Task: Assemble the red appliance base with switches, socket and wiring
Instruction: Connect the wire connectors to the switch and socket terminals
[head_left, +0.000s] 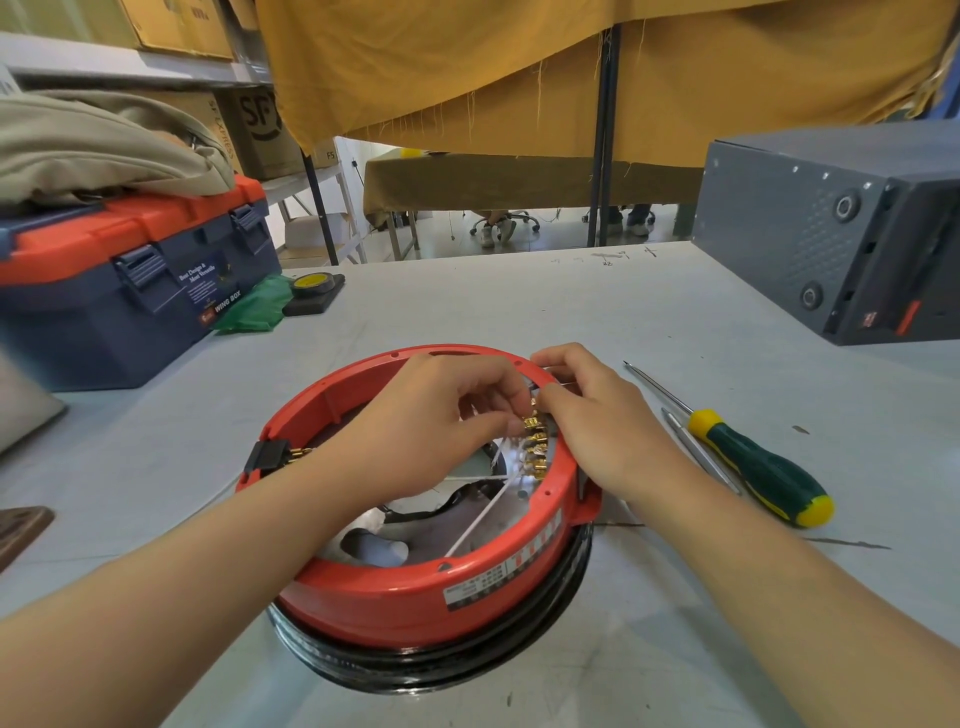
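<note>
The red appliance base (415, 597) sits on the desk (675, 322), close to the near edge and about midway between the left and right edges. It is round and open on top, so you can look down into it. It sits on a black ring (431, 670).

Both hands are inside the base, at its far right side. The left hand (431, 421) reaches across from the left. Its grip is pressed together: the thumb and fingers pinch one of the gold wire ends (531, 422). The right hand (592, 415) comes in over the right rim. Its fingers are curled and pressed against the same spot, but I cannot tell just what they hold, because the fingers hide it.

The gold wire ends stand in a short row along the inside of the right wall. The row runs from the far side toward the near side. The one being pinched is at the far end of the row, right between the two grips. So the next push, I think, goes sideways toward the right wall, and the right hand is nearer to that wall. White wires (480, 512) run from the row across the floor of the base toward the near left.

A black socket (267, 457) with gold pins sits in the left wall, well apart from both hands.

A green and yellow screwdriver (758, 467) lies on the desk just to the right of the base, pointing toward the far edge.
</note>
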